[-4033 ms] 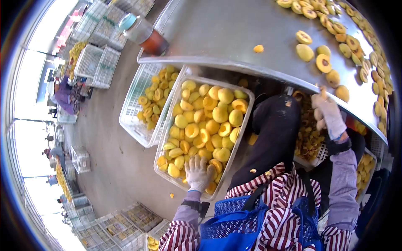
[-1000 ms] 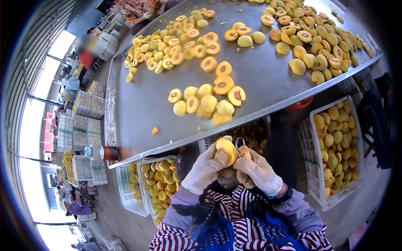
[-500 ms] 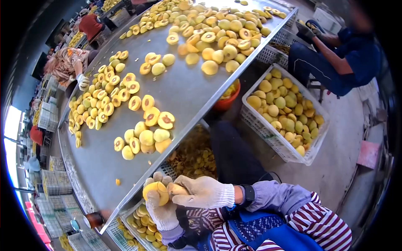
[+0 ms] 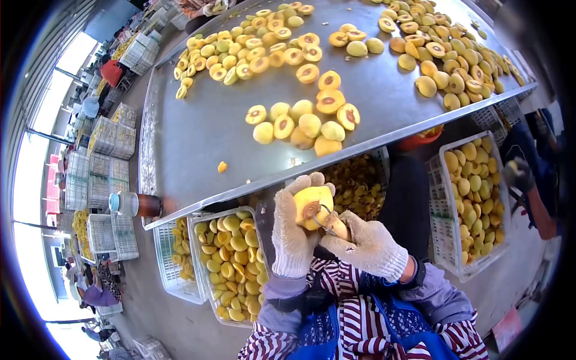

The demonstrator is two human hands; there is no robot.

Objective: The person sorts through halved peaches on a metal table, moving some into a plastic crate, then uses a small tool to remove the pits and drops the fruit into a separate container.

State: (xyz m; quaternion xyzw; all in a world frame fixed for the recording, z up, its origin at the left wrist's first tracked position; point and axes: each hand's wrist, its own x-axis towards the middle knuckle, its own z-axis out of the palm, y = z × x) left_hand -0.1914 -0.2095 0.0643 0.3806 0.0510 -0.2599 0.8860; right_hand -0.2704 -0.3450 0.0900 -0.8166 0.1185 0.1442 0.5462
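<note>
Gloved in white, my left hand (image 4: 292,231) holds a yellow halved fruit (image 4: 308,207) with its cut, reddish-brown centre turned up. My right hand (image 4: 367,243), also gloved, is closed around the handle of a small pitting tool (image 4: 337,228). The tool's curved metal loop meets the cut face of the fruit. Both hands are just below the near edge of a metal table (image 4: 222,132). A cluster of halved fruit (image 4: 309,125) lies on the table beyond them.
Crates of fruit stand below the table at left (image 4: 231,264) and right (image 4: 474,198). A bin of dark scraps (image 4: 357,186) sits beneath the edge. A bottle (image 4: 135,204) lies at the table's left corner. A co-worker's gloved hand (image 4: 519,174) is at far right.
The view has swung left, so the table and crates appear shifted right. The fruit's cut face now shows, and the tool's loop is at it.
</note>
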